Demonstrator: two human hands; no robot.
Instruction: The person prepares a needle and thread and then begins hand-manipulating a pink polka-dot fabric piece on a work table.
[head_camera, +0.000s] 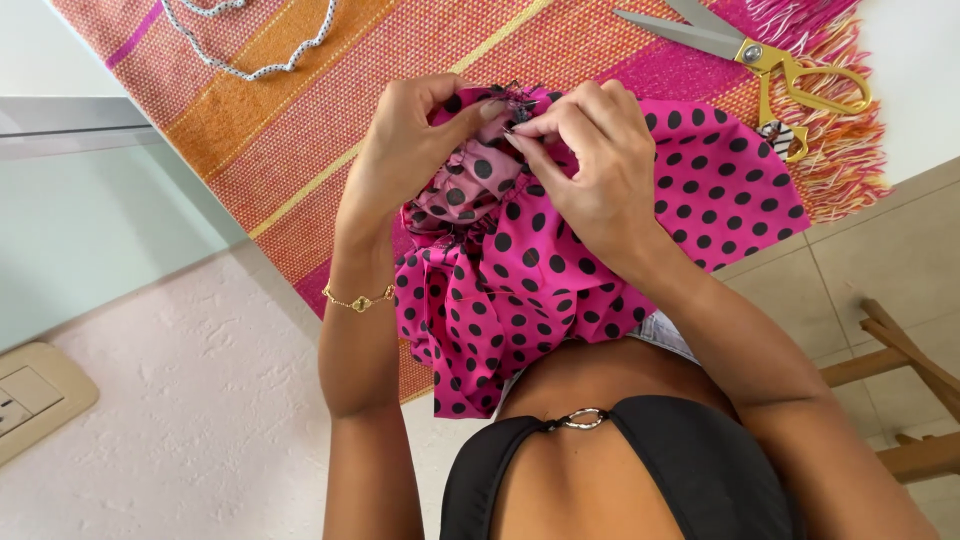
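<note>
A bright pink fabric with black polka dots (520, 290) is bunched up at the table edge and hangs down toward my body. My left hand (405, 150) pinches its gathered top edge, with a gold bracelet on the wrist. My right hand (590, 160) pinches the same gathered edge right beside it, fingertips nearly touching the left thumb. Between the fingertips sits a small dark bit that I cannot make out. Both hands rest over a striped orange and pink woven cloth (330, 110).
Gold-handled scissors (770, 55) lie shut at the upper right on the woven cloth's fringe. A black-and-white dotted cord (265, 55) loops at the top left. A wall socket (30, 395) is at the lower left. A wooden stool frame (900, 370) stands at the right.
</note>
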